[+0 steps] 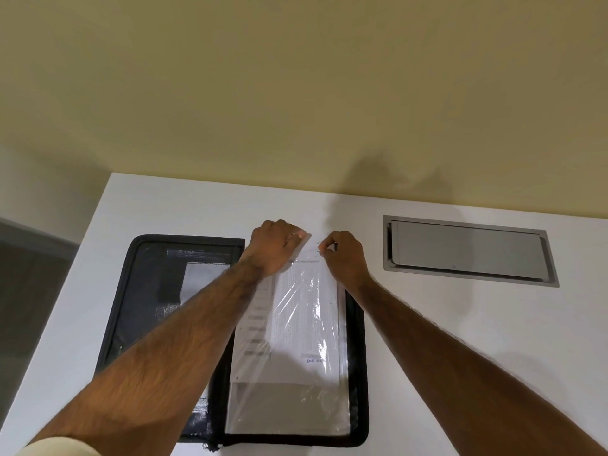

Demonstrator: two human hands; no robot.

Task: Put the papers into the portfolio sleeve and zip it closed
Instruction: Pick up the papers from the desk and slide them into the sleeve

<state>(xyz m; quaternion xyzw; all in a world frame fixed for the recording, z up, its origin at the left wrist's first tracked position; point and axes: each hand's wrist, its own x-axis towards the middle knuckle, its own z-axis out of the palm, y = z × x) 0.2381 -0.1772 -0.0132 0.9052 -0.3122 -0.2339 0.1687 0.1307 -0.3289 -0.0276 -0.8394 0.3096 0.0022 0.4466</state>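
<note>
We are facing a plain yellowish-beige wall (296, 77) that is filling the upper half of the view. A white table (460, 340) is standing against it, its far edge meeting the wall. On the right, a rectangular grey metal hatch (467, 250) is sitting recessed in the tabletop. Past the table's left edge we are seeing dark grey floor (29, 291), with a paler stretch of wall above it. Soft light is casting a faint shadow (394, 176) on the wall just above the table's far edge.
</note>
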